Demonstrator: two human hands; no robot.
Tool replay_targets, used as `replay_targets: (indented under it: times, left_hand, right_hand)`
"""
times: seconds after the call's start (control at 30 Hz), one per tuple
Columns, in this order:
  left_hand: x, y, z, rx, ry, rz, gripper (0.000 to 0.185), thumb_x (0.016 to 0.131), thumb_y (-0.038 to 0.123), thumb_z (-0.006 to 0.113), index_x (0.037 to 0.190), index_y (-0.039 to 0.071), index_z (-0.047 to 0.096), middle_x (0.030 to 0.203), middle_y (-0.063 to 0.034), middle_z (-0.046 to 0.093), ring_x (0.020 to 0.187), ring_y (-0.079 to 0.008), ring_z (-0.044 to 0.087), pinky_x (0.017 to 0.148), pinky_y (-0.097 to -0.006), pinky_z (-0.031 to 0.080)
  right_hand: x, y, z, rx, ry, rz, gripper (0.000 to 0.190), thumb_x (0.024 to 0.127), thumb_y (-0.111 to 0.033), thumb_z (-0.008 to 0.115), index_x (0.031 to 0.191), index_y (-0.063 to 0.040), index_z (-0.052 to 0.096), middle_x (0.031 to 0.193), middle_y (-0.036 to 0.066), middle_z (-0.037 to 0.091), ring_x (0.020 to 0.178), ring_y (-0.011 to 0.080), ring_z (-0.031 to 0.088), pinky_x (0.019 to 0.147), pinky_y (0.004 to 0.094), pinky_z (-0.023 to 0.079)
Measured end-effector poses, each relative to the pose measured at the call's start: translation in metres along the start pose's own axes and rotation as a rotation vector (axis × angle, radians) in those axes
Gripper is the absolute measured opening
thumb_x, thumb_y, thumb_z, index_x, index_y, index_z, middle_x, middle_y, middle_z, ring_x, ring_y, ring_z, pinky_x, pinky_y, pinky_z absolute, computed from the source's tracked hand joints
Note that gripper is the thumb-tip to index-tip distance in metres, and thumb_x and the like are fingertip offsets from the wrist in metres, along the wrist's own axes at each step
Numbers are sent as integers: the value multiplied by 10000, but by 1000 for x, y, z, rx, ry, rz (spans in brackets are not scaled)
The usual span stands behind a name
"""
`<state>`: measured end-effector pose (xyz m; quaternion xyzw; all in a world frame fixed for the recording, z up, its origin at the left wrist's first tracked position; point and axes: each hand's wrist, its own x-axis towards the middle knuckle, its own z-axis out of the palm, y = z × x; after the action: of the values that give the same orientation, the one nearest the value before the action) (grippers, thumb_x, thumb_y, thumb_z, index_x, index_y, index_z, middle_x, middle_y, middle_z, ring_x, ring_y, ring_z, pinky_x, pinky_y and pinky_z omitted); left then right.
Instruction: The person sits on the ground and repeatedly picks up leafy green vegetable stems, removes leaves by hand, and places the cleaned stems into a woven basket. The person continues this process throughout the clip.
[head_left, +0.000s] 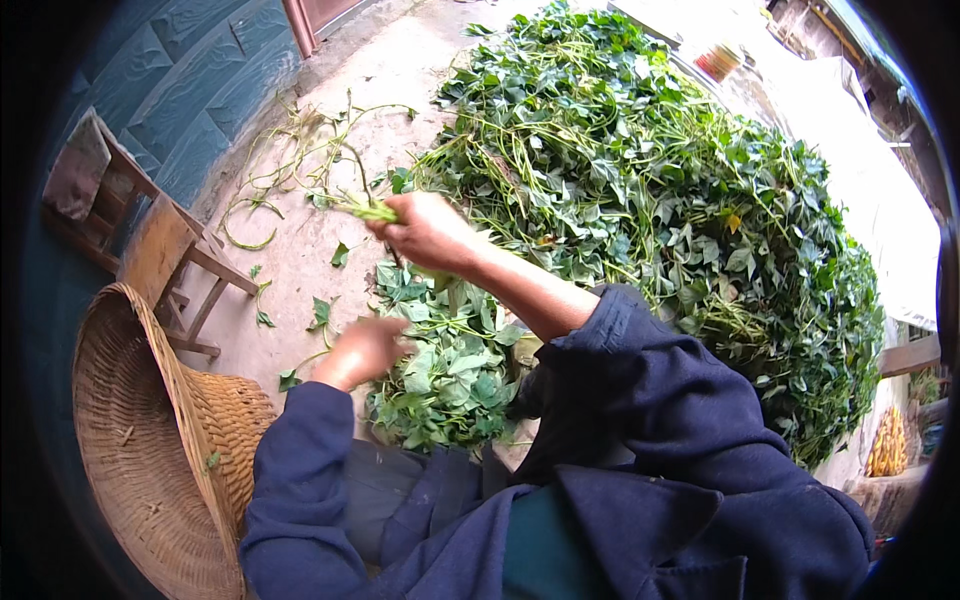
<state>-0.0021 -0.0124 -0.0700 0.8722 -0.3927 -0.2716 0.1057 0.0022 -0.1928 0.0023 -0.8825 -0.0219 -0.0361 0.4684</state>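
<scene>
My right hand (429, 231) is shut on a small bunch of green vine stems (366, 208). A darker stem sticks up from the bunch, and some stem and leaf hang below the fist. Lower and to the left, my left hand (366, 349) is blurred, its fingers pointing at a smaller heap of leafy vines (450, 375) between my legs. Whether that hand holds anything is not clear. A large mound of leafy vines (637, 180), perhaps sweet potato, rises ahead and to the right. Bare stems (289, 161) lie loose on the concrete floor (315, 247).
At left a woven basket (142, 427) lies tipped on its side beside a wooden chair (161, 247). Behind the chair is a blue block wall (202, 67). A tub (718, 61) stands beyond the mound. Yellow corn cobs (888, 444) are stacked at far right.
</scene>
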Motion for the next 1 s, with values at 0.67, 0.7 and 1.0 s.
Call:
replay_targets:
  times: [0.67,0.7,1.0]
  left_hand:
    - [13,-23,-47,-488,265,-207,165,827,109,485,851,-32,568,545,-60,539,448,-121,520,451,-273,425]
    - [17,-28,-52,-525,299,-230,170,839,104,477,881,-31,572,585,-64,558,463,-113,524,461,-264,436]
    - [35,-88,-120,-671,1236,-91,336,885,195,489,1124,-38,446,916,-148,601,831,-177,591,741,-274,477]
  right_hand:
    - [-2,14,-38,1125,-225,344,322,833,-361,562,902,-47,551,585,-66,389,432,8,266,379,164,204]
    - [2,21,-40,1191,-254,319,306,846,-352,544,902,-51,549,591,-75,377,431,5,247,377,159,189]
    - [7,30,-34,1164,-246,309,300,846,-325,543,943,-42,534,616,-60,399,437,10,255,376,166,196]
